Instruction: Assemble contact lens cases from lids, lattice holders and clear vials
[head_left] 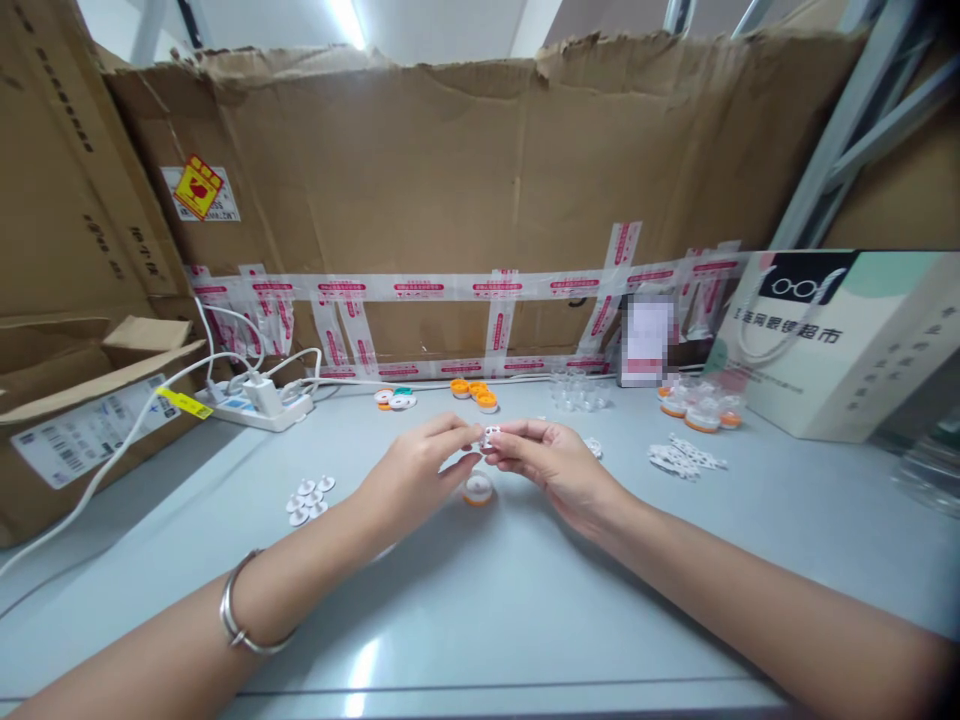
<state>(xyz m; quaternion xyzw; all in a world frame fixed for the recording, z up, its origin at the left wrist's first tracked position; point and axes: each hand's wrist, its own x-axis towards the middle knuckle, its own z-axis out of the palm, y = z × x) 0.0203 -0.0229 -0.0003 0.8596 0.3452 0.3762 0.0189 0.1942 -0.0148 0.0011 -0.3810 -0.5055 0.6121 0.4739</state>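
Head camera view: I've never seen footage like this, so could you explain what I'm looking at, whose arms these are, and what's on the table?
No machine here: the single picture comes from a camera worn on a person's head, looking forward and down, so both bare arms are the wearer's own. The left hand and the right hand pinch a small white piece between their fingertips. Beneath them an orange-rimmed cap lies on the grey table. Also there: white discs at left, orange caps and clear pieces at the back, white bits at right, a power strip and a paper bag. Taped cardboard forms the back wall.
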